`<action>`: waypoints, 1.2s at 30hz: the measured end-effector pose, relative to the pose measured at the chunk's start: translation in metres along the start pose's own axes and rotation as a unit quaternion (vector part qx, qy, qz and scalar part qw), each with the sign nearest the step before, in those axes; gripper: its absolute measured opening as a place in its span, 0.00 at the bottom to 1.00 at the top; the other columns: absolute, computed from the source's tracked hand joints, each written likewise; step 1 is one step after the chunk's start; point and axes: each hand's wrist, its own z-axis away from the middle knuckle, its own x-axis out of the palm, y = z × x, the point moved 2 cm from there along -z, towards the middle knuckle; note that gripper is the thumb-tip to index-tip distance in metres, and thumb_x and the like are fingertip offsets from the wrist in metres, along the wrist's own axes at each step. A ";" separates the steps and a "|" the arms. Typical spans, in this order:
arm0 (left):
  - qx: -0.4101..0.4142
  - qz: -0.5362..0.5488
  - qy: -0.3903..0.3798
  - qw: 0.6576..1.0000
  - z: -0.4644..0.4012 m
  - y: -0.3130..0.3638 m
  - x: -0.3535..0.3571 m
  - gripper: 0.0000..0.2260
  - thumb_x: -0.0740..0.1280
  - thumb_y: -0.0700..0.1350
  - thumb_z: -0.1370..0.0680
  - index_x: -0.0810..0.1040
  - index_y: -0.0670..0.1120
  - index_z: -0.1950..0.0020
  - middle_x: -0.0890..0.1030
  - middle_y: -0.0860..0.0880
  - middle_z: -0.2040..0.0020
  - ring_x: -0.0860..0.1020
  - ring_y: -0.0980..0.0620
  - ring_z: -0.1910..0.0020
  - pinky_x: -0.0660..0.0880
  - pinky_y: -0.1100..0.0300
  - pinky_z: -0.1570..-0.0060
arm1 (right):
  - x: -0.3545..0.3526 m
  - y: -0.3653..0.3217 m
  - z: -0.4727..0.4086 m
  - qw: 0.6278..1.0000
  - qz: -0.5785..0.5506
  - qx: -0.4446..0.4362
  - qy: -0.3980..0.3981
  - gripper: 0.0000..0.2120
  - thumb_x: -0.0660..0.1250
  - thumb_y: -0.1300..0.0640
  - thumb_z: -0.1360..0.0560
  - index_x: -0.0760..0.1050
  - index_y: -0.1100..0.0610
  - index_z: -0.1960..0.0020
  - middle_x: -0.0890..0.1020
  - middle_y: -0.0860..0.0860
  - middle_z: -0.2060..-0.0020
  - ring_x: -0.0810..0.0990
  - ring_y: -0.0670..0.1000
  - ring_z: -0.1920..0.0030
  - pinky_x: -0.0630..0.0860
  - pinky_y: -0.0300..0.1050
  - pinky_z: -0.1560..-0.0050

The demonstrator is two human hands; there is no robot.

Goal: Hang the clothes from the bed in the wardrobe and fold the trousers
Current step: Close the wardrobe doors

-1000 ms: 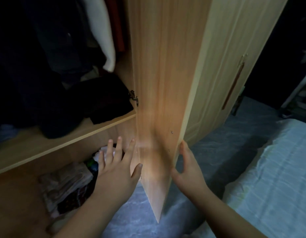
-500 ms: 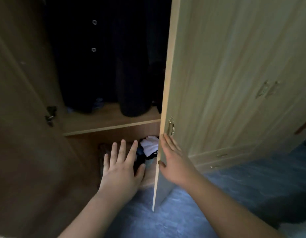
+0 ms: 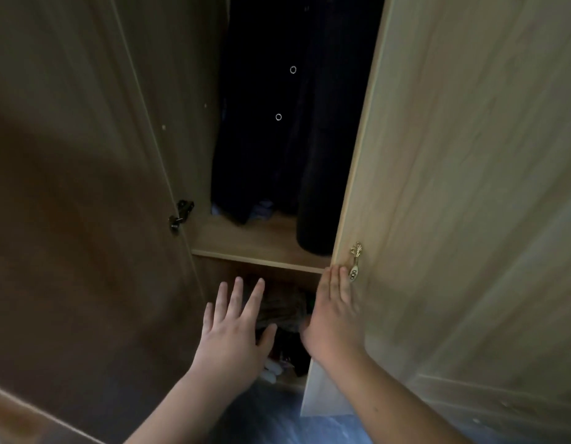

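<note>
The wardrobe stands before me with a narrow gap between its two doors. Dark clothes (image 3: 277, 139) hang inside above a wooden shelf (image 3: 255, 241). My right hand (image 3: 335, 318) presses flat with straight fingers on the outer face of the right door (image 3: 453, 187), just below its brass handle (image 3: 354, 262). My left hand (image 3: 236, 331) is spread open in front of the lower compartment, holding nothing. The left door (image 3: 85, 203) stands open at my left. No trousers or bed show in view.
Folded and crumpled clothes (image 3: 284, 312) fill the lower compartment under the shelf. A dark hinge (image 3: 180, 213) sits on the left door's inner edge. Bluish marbled floor (image 3: 293, 424) lies below the doors.
The right door has swung further toward shut, narrowing the gap. My right hand went from holding the door's edge to pressing on its face. My view has turned left, away from the bed.
</note>
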 end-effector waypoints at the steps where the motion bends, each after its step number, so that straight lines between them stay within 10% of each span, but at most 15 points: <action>1: -0.004 -0.003 0.001 1.000 -0.007 0.006 0.002 0.33 0.50 0.64 0.18 0.32 0.62 0.21 0.36 0.50 0.19 0.28 0.49 0.25 0.37 0.46 0.24 | 0.000 0.000 -0.008 1.000 0.000 -0.007 -0.009 0.48 0.63 0.44 0.22 0.34 0.62 0.20 0.38 0.58 0.20 0.32 0.58 0.21 0.42 0.56 0.20; 9: -0.072 -0.008 0.008 0.997 -0.035 0.028 0.019 0.33 0.51 0.62 0.18 0.34 0.61 0.20 0.37 0.50 0.18 0.31 0.48 0.22 0.38 0.45 0.22 | 0.011 0.023 -0.068 0.996 0.005 -0.077 -0.033 0.52 0.64 0.41 0.24 0.29 0.63 0.24 0.33 0.60 0.23 0.32 0.59 0.21 0.45 0.57 0.20; 22: -0.153 -0.012 0.074 0.985 0.011 -0.009 0.017 0.32 0.51 0.63 0.20 0.37 0.62 0.20 0.43 0.50 0.17 0.34 0.48 0.20 0.41 0.47 0.22 | 0.027 0.026 -0.089 0.996 0.008 -0.088 -0.014 0.48 0.68 0.46 0.28 0.48 0.66 0.20 0.47 0.67 0.21 0.46 0.64 0.20 0.48 0.56 0.21; 28: -0.222 -0.021 0.089 0.971 0.066 -0.043 -0.002 0.36 0.41 0.65 0.28 0.39 0.60 0.20 0.43 0.49 0.17 0.35 0.45 0.20 0.43 0.45 0.21 | 0.043 -0.033 -0.036 0.961 -0.066 -0.252 -0.091 0.38 0.65 0.49 0.23 0.52 0.55 0.18 0.54 0.56 0.19 0.49 0.57 0.19 0.53 0.59 0.21; 36: -0.294 0.004 0.183 0.938 0.153 -0.124 -0.023 0.39 0.66 0.55 0.22 0.43 0.62 0.20 0.43 0.56 0.21 0.36 0.53 0.21 0.45 0.49 0.21 | 0.045 -0.148 0.046 0.904 -0.101 -0.389 -0.144 0.37 0.52 0.39 0.22 0.45 0.48 0.18 0.49 0.50 0.18 0.45 0.53 0.19 0.48 0.54 0.21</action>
